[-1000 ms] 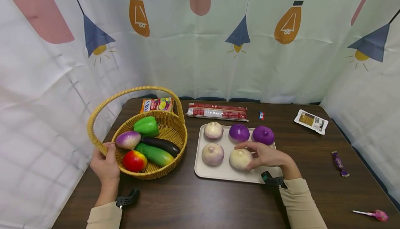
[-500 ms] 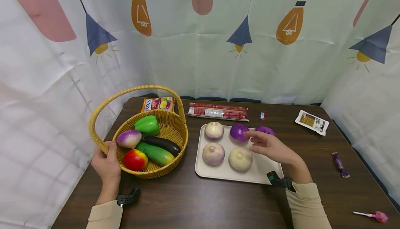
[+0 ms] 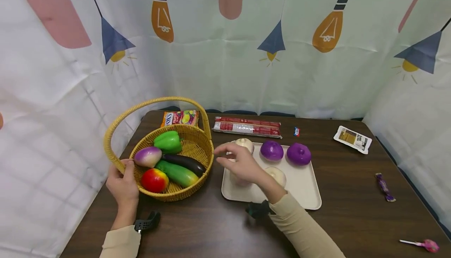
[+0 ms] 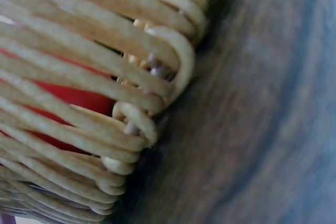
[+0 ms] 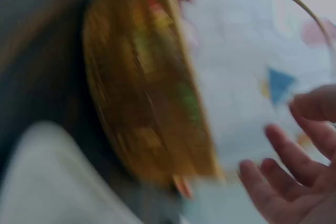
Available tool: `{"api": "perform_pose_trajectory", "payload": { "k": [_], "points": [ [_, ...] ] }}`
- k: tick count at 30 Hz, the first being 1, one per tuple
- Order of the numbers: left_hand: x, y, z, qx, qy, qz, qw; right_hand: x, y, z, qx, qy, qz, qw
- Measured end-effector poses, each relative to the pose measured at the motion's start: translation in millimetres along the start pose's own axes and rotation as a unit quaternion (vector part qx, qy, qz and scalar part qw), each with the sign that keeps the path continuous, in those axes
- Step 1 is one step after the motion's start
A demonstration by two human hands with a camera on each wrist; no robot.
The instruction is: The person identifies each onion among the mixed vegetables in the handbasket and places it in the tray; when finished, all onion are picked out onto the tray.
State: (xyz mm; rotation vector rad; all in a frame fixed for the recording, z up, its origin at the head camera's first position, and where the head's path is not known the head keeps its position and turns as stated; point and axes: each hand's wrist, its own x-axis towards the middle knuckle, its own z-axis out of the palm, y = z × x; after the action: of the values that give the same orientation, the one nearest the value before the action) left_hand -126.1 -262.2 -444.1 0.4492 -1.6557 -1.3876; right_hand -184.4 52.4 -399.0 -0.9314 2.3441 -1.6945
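Note:
My left hand (image 3: 123, 187) grips the left side of the yellow wicker basket (image 3: 195, 148), where its handle meets the rim. Inside lie a green bell pepper (image 3: 168, 142), a purple-and-white vegetable (image 3: 148, 157), a dark eggplant (image 3: 186, 164), a green vegetable (image 3: 177, 174) with a yellowish end and a red-yellow fruit (image 3: 155, 180). My right hand (image 3: 243, 166), holding nothing, is over the left part of the white tray (image 3: 303, 193), its fingertips near the basket's right rim. The tray bears two purple onions (image 3: 298, 154) and pale onions (image 3: 276, 175), partly hidden by this hand.
Behind the basket lies a Fox's candy bag (image 3: 180, 118). A long red packet (image 3: 246, 127) and a tiny wrapped sweet (image 3: 296, 131) lie along the back. Rightward are a white pouch (image 3: 352, 139), a purple-wrapped candy (image 3: 385, 187) and a lollipop (image 3: 424, 244).
My right hand has left the pale onion at the tray's front, risen empty and swung left toward the basket. The left hand keeps its grip; the onions stay put.

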Motion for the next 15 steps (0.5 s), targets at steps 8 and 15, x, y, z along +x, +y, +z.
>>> {"api": "perform_pose_trajectory", "payload": {
  "k": [8, 15],
  "points": [
    [-1.2, -0.3, -3.3, 0.028, -0.002, -0.006, 0.9996, 57, -10, 92, 0.027, -0.029, 0.013, 0.999],
    [7.1, -31.7, -5.6, 0.039, -0.021, -0.034, 0.9984, 91, -11, 131, -0.027, -0.025, 0.059, 0.998]
  ]
}}
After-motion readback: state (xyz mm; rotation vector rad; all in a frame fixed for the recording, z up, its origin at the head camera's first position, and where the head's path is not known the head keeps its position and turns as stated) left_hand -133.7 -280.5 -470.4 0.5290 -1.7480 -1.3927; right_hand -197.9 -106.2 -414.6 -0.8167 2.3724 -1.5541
